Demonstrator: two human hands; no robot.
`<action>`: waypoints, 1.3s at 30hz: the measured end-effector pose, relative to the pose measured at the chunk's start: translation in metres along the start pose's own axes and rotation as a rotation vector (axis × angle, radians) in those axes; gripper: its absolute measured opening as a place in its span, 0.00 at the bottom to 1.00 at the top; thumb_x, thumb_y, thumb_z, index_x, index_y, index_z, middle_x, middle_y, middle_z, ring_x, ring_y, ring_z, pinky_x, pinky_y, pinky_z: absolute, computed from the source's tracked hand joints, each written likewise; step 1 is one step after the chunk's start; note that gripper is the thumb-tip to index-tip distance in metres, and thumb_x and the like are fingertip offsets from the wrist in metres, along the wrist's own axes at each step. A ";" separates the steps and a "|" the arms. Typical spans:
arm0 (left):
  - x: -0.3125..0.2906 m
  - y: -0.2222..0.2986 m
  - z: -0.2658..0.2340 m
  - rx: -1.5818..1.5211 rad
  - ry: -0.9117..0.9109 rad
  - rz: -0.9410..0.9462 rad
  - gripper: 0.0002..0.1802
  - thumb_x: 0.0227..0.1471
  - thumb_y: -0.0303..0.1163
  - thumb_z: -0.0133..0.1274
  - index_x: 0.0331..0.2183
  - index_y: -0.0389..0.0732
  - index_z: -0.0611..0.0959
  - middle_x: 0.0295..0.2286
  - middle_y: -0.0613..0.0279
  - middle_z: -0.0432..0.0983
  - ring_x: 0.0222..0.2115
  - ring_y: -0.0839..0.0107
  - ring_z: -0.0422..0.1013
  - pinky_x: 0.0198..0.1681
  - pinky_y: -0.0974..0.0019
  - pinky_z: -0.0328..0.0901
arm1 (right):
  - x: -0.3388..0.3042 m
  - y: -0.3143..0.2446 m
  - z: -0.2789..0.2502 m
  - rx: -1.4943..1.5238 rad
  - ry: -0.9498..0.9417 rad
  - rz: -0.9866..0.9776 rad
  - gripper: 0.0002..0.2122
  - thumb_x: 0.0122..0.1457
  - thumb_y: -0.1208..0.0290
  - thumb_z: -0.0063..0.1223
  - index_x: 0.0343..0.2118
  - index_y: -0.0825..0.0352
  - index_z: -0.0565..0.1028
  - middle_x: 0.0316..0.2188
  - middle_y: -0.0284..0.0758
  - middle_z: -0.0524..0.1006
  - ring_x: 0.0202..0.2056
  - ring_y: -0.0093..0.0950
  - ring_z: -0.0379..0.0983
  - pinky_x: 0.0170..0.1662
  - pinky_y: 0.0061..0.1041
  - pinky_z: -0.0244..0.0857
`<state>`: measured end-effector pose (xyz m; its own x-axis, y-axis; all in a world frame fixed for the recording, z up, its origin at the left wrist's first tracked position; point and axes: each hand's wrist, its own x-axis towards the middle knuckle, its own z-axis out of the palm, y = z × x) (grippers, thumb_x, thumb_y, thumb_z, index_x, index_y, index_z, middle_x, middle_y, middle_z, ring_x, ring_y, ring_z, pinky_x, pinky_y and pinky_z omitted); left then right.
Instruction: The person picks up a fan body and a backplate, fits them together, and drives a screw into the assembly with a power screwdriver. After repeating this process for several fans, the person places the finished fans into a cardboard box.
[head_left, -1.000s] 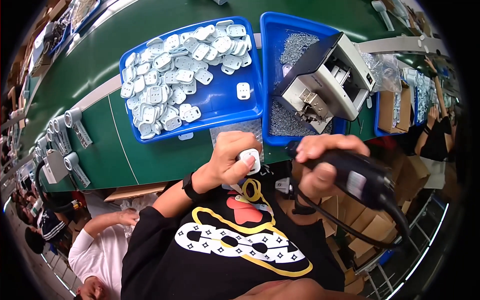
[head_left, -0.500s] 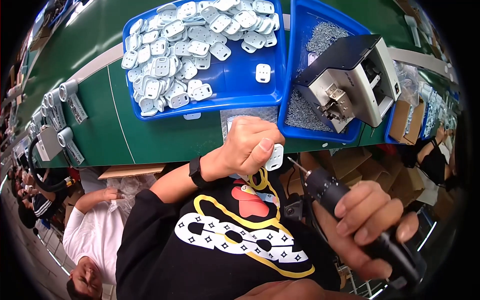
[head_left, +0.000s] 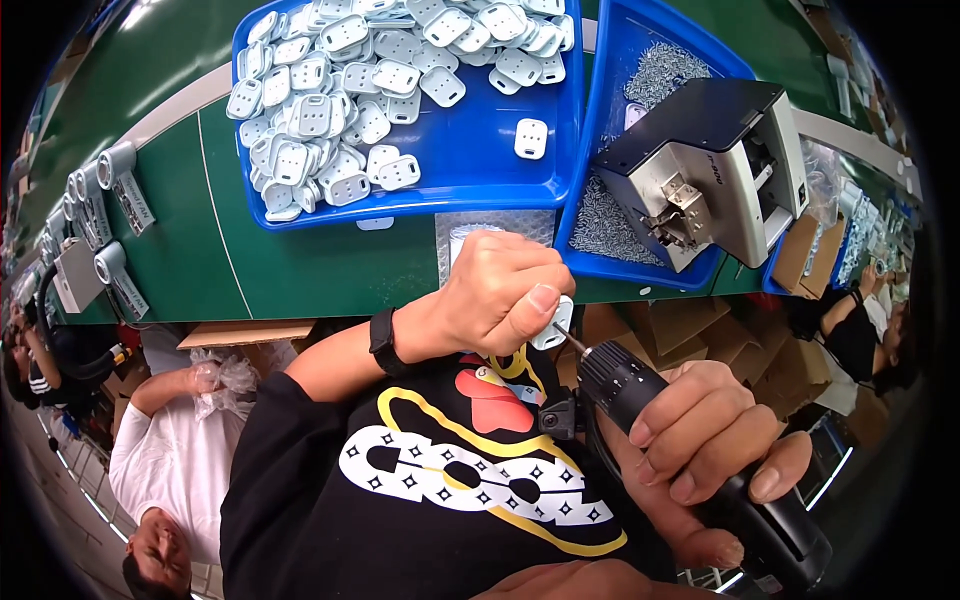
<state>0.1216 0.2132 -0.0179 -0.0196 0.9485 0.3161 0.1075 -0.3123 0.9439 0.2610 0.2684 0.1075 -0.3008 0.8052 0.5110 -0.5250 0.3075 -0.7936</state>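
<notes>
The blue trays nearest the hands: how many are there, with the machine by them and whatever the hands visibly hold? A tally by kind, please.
Blue trays: 2
Machine: 1
Plate in the left hand: 1
Driver in the right hand: 1
Total: 5

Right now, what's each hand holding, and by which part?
The left hand holds a white plate by its left side; the right hand grips a black power screwdriver around its body.

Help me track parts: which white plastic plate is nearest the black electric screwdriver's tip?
The rounded white plastic plate held in the left hand; the other plates lie unheld.
</notes>
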 end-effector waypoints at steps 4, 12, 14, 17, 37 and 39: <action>-0.001 -0.004 0.002 -0.021 -0.008 0.002 0.21 0.61 0.39 0.39 0.22 0.40 0.77 0.18 0.58 0.71 0.16 0.56 0.68 0.22 0.58 0.63 | -0.006 -0.003 0.005 -0.041 0.014 -0.021 0.23 0.59 0.52 0.62 0.44 0.63 0.65 0.24 0.28 0.71 0.18 0.21 0.68 0.24 0.22 0.67; 0.000 -0.003 0.006 -0.033 -0.004 0.023 0.21 0.62 0.40 0.39 0.22 0.40 0.76 0.18 0.58 0.71 0.16 0.56 0.68 0.22 0.58 0.63 | 0.034 0.038 -0.050 -0.562 0.457 -0.165 0.20 0.59 0.52 0.57 0.42 0.64 0.67 0.22 0.31 0.69 0.17 0.24 0.65 0.24 0.29 0.64; 0.001 -0.004 0.006 -0.029 -0.011 0.027 0.21 0.62 0.40 0.39 0.22 0.39 0.76 0.18 0.58 0.71 0.16 0.56 0.68 0.22 0.58 0.63 | 0.037 0.047 -0.060 -0.663 0.463 -0.043 0.18 0.59 0.51 0.55 0.38 0.63 0.70 0.21 0.29 0.68 0.17 0.22 0.63 0.26 0.29 0.63; -0.002 -0.005 0.004 -0.006 -0.034 0.012 0.21 0.62 0.39 0.38 0.22 0.39 0.76 0.18 0.58 0.71 0.17 0.56 0.69 0.22 0.58 0.64 | 0.031 0.040 -0.055 -0.410 0.483 0.080 0.18 0.59 0.52 0.56 0.37 0.64 0.69 0.21 0.30 0.69 0.16 0.22 0.63 0.26 0.27 0.63; -0.001 -0.003 0.001 0.025 -0.051 0.022 0.26 0.63 0.41 0.32 0.23 0.38 0.78 0.17 0.58 0.70 0.15 0.59 0.67 0.21 0.60 0.60 | 0.019 0.006 0.005 0.029 0.105 0.083 0.22 0.60 0.51 0.60 0.42 0.63 0.64 0.22 0.27 0.68 0.18 0.19 0.65 0.25 0.20 0.63; -0.001 -0.003 0.001 0.019 -0.040 0.021 0.26 0.63 0.41 0.33 0.23 0.38 0.78 0.17 0.58 0.69 0.15 0.59 0.67 0.21 0.60 0.60 | 0.022 0.007 0.005 0.059 0.080 0.128 0.22 0.60 0.52 0.60 0.42 0.64 0.64 0.22 0.26 0.68 0.18 0.18 0.65 0.25 0.20 0.64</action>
<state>0.1227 0.2131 -0.0213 0.0223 0.9434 0.3310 0.1260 -0.3311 0.9351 0.2471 0.2857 0.1147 -0.3050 0.8744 0.3773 -0.5332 0.1714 -0.8285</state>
